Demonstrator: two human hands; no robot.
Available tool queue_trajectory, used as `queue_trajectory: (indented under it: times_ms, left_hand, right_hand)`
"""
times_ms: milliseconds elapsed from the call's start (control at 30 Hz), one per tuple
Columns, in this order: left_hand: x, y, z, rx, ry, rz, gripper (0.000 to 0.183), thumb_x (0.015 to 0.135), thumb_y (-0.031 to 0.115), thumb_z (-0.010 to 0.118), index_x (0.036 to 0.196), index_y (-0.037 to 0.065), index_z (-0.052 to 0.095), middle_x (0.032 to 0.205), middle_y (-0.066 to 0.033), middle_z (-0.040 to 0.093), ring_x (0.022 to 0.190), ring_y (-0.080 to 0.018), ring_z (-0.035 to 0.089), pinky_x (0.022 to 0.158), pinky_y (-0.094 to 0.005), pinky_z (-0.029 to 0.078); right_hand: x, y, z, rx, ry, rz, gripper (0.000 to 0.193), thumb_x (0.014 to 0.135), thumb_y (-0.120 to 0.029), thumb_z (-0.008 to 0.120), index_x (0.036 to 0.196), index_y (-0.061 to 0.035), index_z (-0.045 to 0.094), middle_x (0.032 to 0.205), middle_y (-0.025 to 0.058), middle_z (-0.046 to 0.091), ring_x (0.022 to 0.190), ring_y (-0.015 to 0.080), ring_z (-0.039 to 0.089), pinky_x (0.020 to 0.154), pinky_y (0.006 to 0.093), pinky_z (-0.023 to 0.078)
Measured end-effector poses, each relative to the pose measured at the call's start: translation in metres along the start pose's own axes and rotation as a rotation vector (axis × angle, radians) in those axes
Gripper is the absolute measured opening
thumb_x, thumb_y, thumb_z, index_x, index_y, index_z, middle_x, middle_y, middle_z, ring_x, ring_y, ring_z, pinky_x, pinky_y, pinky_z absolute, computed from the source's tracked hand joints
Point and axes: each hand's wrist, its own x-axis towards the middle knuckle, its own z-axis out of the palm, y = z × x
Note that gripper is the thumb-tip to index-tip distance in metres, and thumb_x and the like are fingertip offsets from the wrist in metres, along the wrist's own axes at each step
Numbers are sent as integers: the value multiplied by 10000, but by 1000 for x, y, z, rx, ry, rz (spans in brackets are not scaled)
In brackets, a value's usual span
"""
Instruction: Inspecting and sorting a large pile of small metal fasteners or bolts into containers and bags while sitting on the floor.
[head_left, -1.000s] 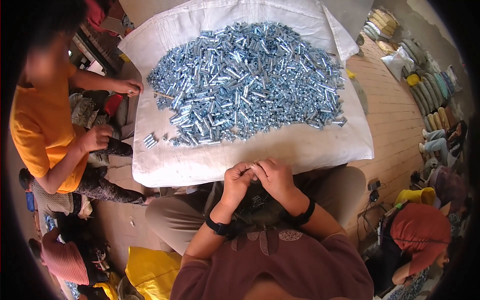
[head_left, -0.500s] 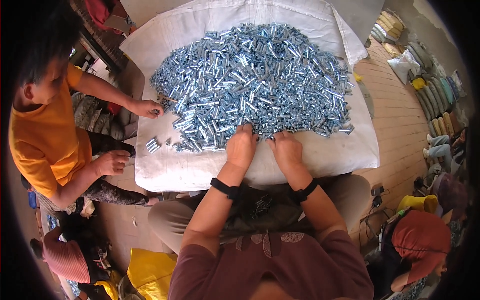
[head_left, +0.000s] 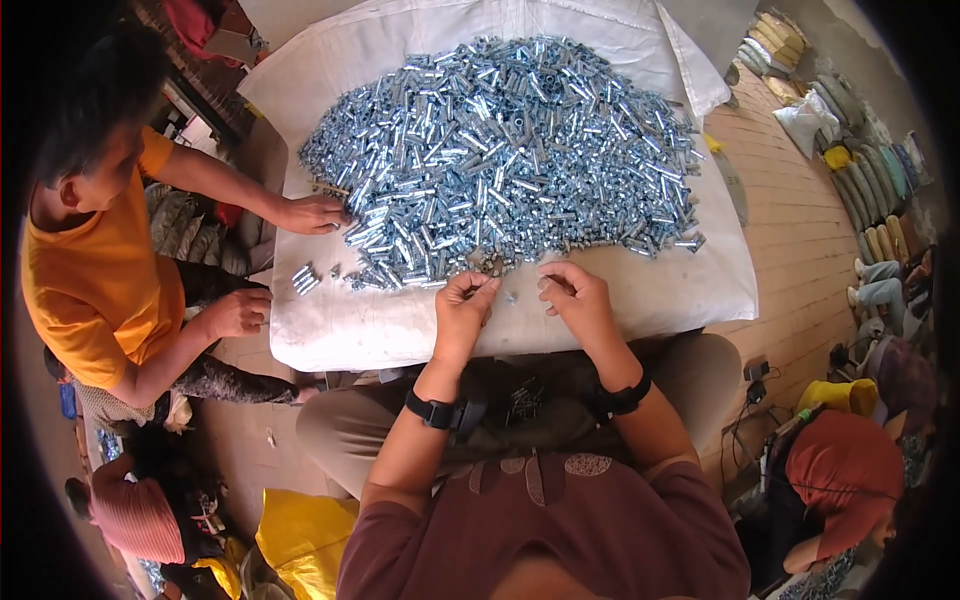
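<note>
metal heap (head_left: pixel 510 160) blocks ahead; open room over near cloth (head_left: pixel 660 295)

Yellow sack (head_left: pixel 305 545) lies btm L, stacked sacks (head_left: pixel 866 185) line R side, person in red top (head_left: pixel 840 468) bends over btm R!

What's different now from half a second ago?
The left hand and right hand, then at the near edge of the heap, have drawn back slightly toward the body; whether either holds anything is too small to tell. A small piece now shows between them. The co-worker's outstretched hand has moved right, to the heap's left edge. The few tubes set apart stayed put.
</note>
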Motion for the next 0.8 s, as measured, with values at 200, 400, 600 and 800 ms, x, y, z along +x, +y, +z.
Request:
queue_trajectory:
  times_ms: [200, 400, 600, 800]
  left_hand:
    - [-1, -2, -7, 349, 153, 248, 77, 828, 44, 623, 785, -1, 578, 607, -28, 565, 512, -94, 502, 481, -239, 403]
    - [45, 21, 1, 915, 166, 632, 182, 749, 14, 637, 929, 34, 616, 894, -148, 606, 674, -278, 613, 611, -351, 493]
    - [76, 22, 16, 1460, -21, 702, 193, 749, -10, 536, 911, 62, 614, 922, -178, 535, 688, -350, 614, 593, -416, 512]
    - [72, 23, 11, 1446, 7, 682, 73, 749, 23, 568, 816, 52, 572, 847, -170, 524, 635, -354, 594, 560, -433, 493]
  right_hand:
    - [-10, 9, -6, 165, -48, 23, 166, 858, -83, 594, 996, 1, 635, 797, 42, 634, 663, 85, 596, 518, 216, 490]
    - [-3, 23, -18, 138, -7, 126, 171, 857, -114, 605, 983, -6, 648, 768, 32, 632, 653, 75, 593, 493, 210, 476]
    - [-8, 19, -25, 132, -77, 165, 177, 854, -113, 605, 978, 7, 643, 766, 26, 630, 650, 75, 590, 495, 213, 465]
    - [-20, 10, -19, 52, -391, 208, 155, 857, -114, 603, 946, 6, 645, 758, 49, 646, 668, 99, 616, 585, 223, 488]
